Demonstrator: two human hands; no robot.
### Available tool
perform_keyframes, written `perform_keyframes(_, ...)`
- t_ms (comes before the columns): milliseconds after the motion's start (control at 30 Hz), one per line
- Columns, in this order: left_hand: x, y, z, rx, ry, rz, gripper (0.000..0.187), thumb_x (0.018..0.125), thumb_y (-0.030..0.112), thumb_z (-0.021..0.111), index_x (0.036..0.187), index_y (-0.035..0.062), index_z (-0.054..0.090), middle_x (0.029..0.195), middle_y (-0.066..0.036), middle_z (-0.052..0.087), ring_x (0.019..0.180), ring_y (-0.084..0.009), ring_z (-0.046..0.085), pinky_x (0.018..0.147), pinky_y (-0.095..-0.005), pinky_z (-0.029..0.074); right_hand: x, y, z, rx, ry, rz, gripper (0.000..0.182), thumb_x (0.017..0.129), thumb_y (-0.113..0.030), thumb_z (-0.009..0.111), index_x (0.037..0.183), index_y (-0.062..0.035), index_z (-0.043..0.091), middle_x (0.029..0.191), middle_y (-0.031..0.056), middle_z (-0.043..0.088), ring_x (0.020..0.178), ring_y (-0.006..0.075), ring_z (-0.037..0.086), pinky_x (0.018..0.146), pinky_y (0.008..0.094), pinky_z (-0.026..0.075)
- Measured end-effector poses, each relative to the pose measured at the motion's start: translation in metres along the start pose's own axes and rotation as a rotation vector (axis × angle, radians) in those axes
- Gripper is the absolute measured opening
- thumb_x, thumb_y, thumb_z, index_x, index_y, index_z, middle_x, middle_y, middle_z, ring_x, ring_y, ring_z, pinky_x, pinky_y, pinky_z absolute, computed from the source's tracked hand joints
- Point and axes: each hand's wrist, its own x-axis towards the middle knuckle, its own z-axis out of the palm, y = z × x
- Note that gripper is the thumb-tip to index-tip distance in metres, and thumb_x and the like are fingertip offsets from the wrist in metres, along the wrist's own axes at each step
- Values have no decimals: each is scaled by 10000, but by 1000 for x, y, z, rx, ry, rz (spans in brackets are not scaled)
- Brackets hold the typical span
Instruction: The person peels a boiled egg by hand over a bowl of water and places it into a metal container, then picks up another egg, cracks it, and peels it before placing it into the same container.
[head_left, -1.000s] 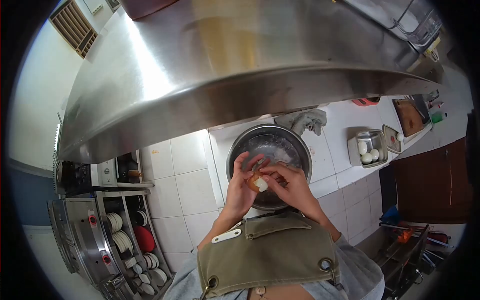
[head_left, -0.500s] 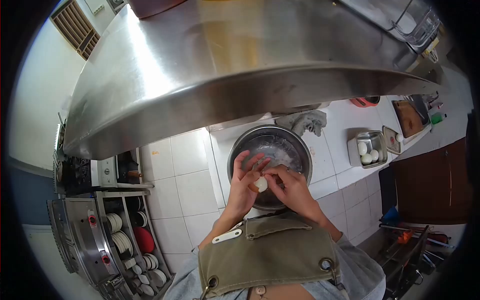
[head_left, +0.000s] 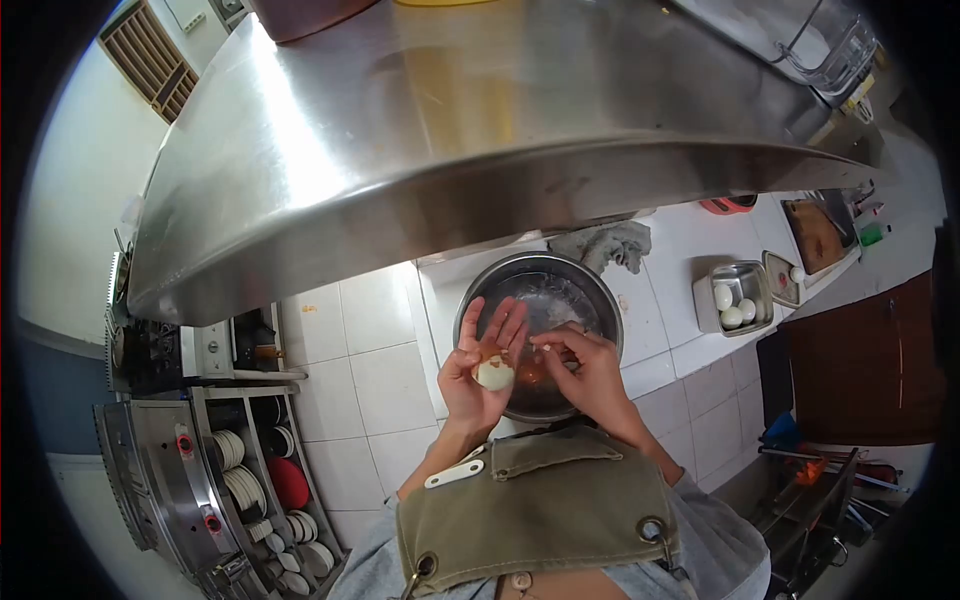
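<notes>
One partly peeled egg rests in the left hand's grasp near frame centre, over the metal bowl, presumably to catch shell. I cannot tell whether the nearby right hand grips anything.

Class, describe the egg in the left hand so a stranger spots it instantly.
Find the round metal bowl on the white counter. At its left side, the left hand cradles one egg. Brown shell partly covers it, unlike the all-white eggs in the metal container.
</notes>
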Motion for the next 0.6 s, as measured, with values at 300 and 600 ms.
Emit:
perform_keyframes(300, 15, -8, -3, 365, 7, 159, 708, 707, 63, 466, 1398, 100, 313, 1444, -181, 372, 1378, -301, 330, 1114, -388, 265, 0, 20, 11, 448, -312, 160, 357, 959, -71, 565, 1304, -19, 490, 1148, 95, 615, 975, 130, 632, 813, 280, 542)
perform_keyframes(600, 8, 5, -12, 986, 19, -83, 529, 915, 99, 580, 1336, 51, 264, 1242, -139, 427, 1118, -183, 504, 911, -326, 458, -1, 27, 5, 730, -279, 383, 359, 951, -61, 578, 1295, -29, 482, 1201, 75, 581, 1018, 113, 604, 797, 237, 527)
